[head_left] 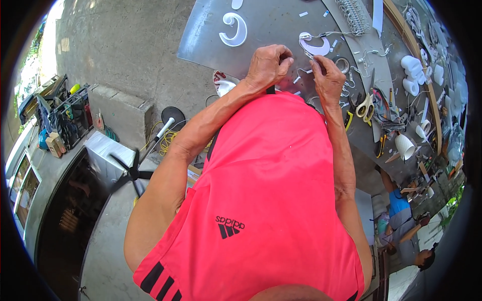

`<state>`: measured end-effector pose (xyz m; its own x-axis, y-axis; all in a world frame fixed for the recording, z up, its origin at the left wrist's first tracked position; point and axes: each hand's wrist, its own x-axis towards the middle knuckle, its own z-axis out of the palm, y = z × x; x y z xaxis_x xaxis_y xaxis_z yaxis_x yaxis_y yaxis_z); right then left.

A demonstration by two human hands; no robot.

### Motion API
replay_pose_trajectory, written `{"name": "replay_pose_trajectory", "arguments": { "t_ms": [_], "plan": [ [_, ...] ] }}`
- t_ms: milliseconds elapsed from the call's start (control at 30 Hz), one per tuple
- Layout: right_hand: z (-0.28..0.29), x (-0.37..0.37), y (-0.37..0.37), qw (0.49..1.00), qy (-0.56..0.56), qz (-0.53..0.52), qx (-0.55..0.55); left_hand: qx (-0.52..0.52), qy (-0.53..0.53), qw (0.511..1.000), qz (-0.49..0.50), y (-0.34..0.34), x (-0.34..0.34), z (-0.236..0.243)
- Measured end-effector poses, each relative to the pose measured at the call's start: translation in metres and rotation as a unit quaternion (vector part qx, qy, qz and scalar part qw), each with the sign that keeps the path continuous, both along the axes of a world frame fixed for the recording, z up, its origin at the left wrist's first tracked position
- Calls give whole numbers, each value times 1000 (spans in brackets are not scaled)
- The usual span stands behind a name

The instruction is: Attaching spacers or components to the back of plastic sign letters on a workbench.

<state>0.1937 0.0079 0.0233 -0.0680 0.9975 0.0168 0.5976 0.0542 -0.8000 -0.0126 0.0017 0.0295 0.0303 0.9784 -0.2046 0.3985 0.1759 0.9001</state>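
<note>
My left hand is closed at the near edge of the metal table, thumb and forefinger together; what they hold, if anything, is too small to make out. Just right of it, my right hand pinches a thin wire at the lower end of a white curved piece, which has another wire and small connector at its top. A second white curved piece lies farther left on the metal. Small white strips are scattered about, and a tape roll sits beside my right hand.
Scissors, pliers, coiled wires and white cylinders crowd the right. A fan, yellow cable and concrete block are at lower left. Two other people are at lower right.
</note>
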Motion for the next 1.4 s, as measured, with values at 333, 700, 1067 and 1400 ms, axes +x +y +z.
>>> {"name": "replay_pose_trajectory", "arguments": {
  "t_ms": [333, 700, 1067, 1400],
  "plan": [
    [-2, 1, -1, 1000, -7, -7, -25, 199, 371, 894, 154, 14, -77, 30],
    [-7, -4, -9, 990, 58, -41, -118, 50, 272, 952, 133, 2, -83, -1],
    [-2, 5, -5, 949, 192, -95, -233, 94, 189, 975, 65, -9, -37, -2],
    [-10, 5, -1, 973, 102, -105, -179, 139, 235, 962, -25, -7, -42, -7]
  ]
}}
